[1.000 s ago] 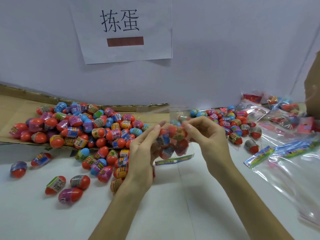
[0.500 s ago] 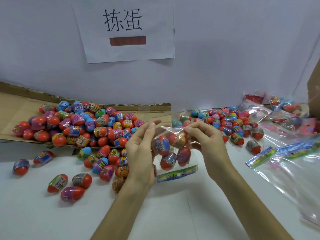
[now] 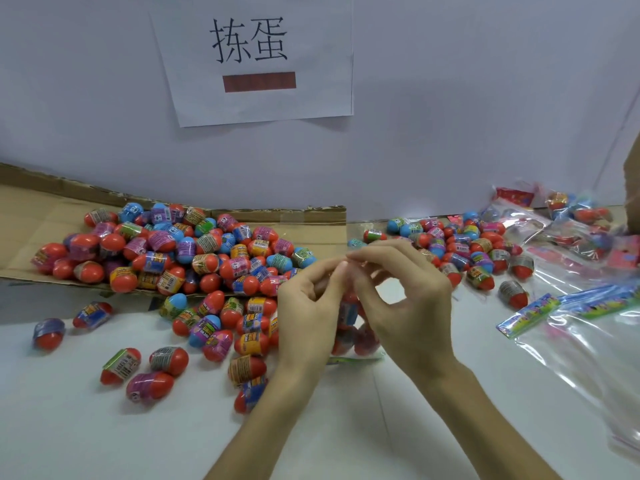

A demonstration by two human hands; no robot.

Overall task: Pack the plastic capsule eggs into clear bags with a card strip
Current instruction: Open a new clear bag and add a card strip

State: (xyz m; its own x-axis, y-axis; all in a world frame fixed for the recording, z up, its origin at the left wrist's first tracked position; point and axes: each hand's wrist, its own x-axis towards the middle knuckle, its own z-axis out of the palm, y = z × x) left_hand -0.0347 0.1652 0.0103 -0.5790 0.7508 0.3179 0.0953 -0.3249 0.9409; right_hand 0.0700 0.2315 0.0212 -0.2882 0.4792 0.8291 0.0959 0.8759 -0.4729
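tabletop (image 3: 104,427): loose eggs (image 3: 194,258) heaped at your left;
bag (image 3: 349,327): upright under your fingers, long axis vertical, card strip (image 3: 356,358) at its foot;
left grip (image 3: 308,317), right grip (image 3: 408,306): both pinched on the bag's top edge, fingertips meeting, equally near

A hand-packing station in a small workshop is indicated. A paper sign (image 3: 256,64) with two large printed characters is posted on a plain white wall panel (image 3: 450,116). Below it to the left, capsule eggs (image 3: 180,251) are heaped in bulk on flattened cardboard (image 3: 34,216). Below it to the right, empty clear bags (image 3: 588,358), card strips (image 3: 526,318) and filled bags (image 3: 571,220) are laid out on a white table (image 3: 104,427).
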